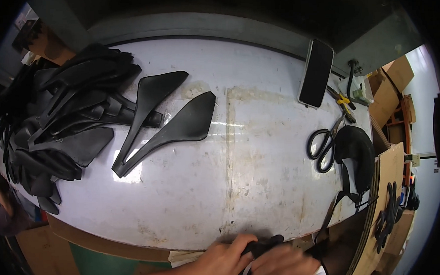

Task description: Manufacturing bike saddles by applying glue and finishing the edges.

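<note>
At the table's near edge, my left hand (221,261) is closed with thumb and forefinger pinching a black flexible-looking piece (263,246). My right hand (285,264), slightly blurred, curls over the same piece from the other side. Most of that piece is hidden by my fingers, so its full shape cannot be made out. Beyond my hands, to the left, lies a V-shaped pair of black paddle-shaped moulded parts (189,120), their narrow ends meeting. A large heap of similar black parts (69,115) covers the table's left end.
On the right lie black-handled scissors (322,149), yellow-handled pliers (343,101), a phone (316,75) and a black cap-like item with a strap (358,155). Cardboard (382,193) with dark gloves (389,216) stands at the right edge. Another person's arm (3,193) shows far left.
</note>
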A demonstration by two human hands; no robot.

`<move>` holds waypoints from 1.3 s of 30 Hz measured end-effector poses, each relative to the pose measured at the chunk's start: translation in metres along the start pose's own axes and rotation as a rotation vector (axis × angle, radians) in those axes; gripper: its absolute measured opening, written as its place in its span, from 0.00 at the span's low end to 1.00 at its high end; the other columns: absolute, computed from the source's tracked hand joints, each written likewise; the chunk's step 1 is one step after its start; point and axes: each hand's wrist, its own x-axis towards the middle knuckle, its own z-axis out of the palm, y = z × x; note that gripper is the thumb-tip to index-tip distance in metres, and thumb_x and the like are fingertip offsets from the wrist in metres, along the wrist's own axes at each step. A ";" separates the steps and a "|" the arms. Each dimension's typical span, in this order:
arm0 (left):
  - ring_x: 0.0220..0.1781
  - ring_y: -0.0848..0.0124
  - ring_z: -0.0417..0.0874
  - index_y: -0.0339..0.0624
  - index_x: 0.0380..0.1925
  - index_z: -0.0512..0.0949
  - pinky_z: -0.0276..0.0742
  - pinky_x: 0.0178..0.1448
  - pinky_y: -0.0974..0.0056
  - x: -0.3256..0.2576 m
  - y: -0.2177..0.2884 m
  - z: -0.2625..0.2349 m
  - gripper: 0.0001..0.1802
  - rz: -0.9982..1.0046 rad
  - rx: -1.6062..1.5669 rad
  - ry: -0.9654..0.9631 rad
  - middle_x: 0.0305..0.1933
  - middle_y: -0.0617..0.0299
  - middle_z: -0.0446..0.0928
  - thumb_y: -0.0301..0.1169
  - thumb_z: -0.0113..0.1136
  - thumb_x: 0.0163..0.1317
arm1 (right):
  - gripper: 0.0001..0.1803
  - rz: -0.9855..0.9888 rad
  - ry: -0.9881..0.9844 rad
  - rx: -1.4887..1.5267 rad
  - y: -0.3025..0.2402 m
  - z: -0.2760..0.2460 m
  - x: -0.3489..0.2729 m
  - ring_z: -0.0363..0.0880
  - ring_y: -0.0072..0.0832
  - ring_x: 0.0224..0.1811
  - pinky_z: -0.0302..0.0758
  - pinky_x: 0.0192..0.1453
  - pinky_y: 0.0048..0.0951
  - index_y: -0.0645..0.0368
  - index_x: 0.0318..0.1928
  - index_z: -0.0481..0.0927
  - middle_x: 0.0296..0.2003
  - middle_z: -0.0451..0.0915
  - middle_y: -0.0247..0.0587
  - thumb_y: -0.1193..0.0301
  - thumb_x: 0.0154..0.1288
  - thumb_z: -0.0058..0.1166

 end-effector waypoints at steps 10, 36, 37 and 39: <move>0.28 0.48 0.85 0.38 0.58 0.67 0.79 0.32 0.53 0.000 -0.001 0.002 0.20 -0.019 -0.002 -0.015 0.30 0.45 0.80 0.24 0.59 0.68 | 0.06 -0.142 -0.022 -0.058 -0.004 -0.001 -0.012 0.84 0.39 0.31 0.86 0.41 0.44 0.62 0.30 0.79 0.31 0.83 0.46 0.76 0.66 0.59; 0.21 0.61 0.80 0.38 0.51 0.74 0.73 0.28 0.61 -0.001 0.005 0.007 0.12 0.000 0.062 0.179 0.22 0.55 0.76 0.29 0.59 0.71 | 0.12 0.095 0.550 0.006 -0.014 0.059 -0.060 0.73 0.37 0.32 0.76 0.38 0.45 0.60 0.38 0.70 0.36 0.72 0.45 0.68 0.75 0.59; 0.22 0.65 0.79 0.37 0.49 0.75 0.72 0.28 0.63 0.000 0.006 0.008 0.11 0.044 0.038 0.230 0.22 0.57 0.76 0.30 0.59 0.71 | 0.12 0.090 0.550 0.004 -0.018 0.060 -0.062 0.73 0.37 0.32 0.76 0.38 0.45 0.60 0.38 0.70 0.36 0.72 0.45 0.68 0.75 0.59; 0.22 0.69 0.78 0.37 0.47 0.76 0.71 0.28 0.65 0.000 0.009 0.000 0.09 -0.007 -0.086 0.162 0.23 0.59 0.76 0.30 0.58 0.72 | 0.11 -0.034 0.679 0.053 -0.030 0.061 -0.062 0.76 0.40 0.33 0.77 0.39 0.49 0.62 0.36 0.74 0.35 0.72 0.45 0.70 0.73 0.60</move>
